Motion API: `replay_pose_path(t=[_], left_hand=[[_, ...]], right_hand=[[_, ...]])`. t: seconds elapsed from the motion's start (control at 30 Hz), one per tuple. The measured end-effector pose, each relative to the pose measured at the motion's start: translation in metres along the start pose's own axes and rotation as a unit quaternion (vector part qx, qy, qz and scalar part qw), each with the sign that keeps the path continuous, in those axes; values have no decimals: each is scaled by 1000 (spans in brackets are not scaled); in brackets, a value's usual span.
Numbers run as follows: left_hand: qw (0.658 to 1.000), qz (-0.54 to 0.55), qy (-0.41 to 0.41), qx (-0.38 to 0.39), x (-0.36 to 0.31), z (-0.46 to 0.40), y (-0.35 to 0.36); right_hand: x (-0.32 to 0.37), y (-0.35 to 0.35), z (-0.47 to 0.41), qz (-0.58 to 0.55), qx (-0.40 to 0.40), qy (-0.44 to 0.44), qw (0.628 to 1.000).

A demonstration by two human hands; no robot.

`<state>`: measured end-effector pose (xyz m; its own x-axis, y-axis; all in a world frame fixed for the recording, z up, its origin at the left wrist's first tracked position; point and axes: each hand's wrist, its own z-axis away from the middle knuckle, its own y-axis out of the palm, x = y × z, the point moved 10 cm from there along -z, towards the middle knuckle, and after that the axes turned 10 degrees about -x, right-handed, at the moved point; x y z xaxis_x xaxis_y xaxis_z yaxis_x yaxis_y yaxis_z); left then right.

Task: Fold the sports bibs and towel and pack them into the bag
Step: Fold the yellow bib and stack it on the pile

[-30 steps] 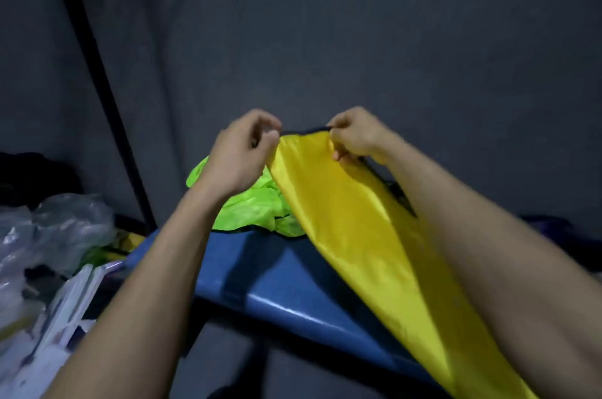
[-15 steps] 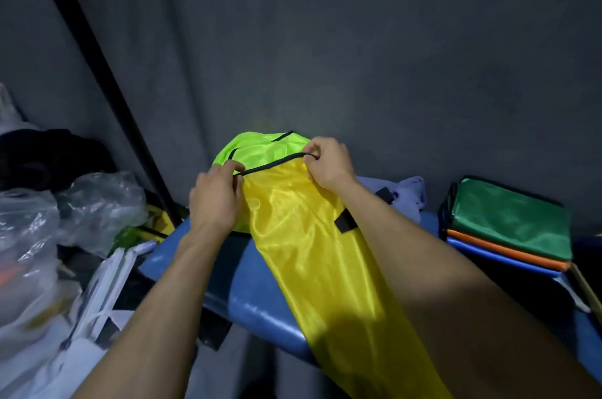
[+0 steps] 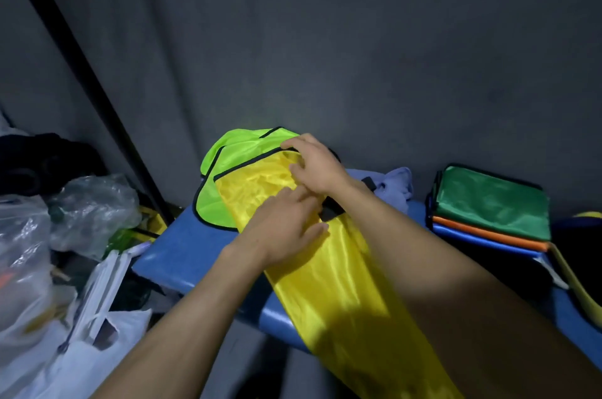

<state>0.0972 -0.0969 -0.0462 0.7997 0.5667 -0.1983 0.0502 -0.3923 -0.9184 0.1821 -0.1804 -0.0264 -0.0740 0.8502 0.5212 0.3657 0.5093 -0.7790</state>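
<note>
While the yellow bib [image 3: 329, 268] is lying over the green bib [image 3: 234, 151] near the bench's [image 3: 182, 255] far edge, the left hand [image 3: 286, 229] is pressing flat, fingers together; right hand [image 3: 316, 164] is pinching its hem.

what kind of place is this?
Probably a cluttered storage or kit corner: a dark fabric backdrop, a blue padded bench with folded bibs, and plastic bags piled beside it.
</note>
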Motion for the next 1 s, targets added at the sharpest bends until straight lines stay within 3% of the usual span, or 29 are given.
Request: replay_pose_path(t=[0.17,0.3,0.43,0.53,0.63,0.87,1.0], left_hand=[[990,-42,14,133,-49,23,43],[986,-103,23,128,-77,21,39],[987,-43,93,120,-124,27,49],[987,-30,83,135,-134,35,56],[987,-27,71,139,-150,39,57],[988,16,74,137,-188,45,66],[986,24,41,161,-193,50,74]], right_hand=[[3,-46,45,-33,-3,-12,999],[-5,-98,125,-11,-27,-16,999],[-29,-133,220,49,-18,-8,999],[-59,-165,285,62,-54,48,995],[-84,-182,341,84,-41,98,991],[-108,-188,414,109,2,142,984],[-115,-191,432,124,-23,165,978]])
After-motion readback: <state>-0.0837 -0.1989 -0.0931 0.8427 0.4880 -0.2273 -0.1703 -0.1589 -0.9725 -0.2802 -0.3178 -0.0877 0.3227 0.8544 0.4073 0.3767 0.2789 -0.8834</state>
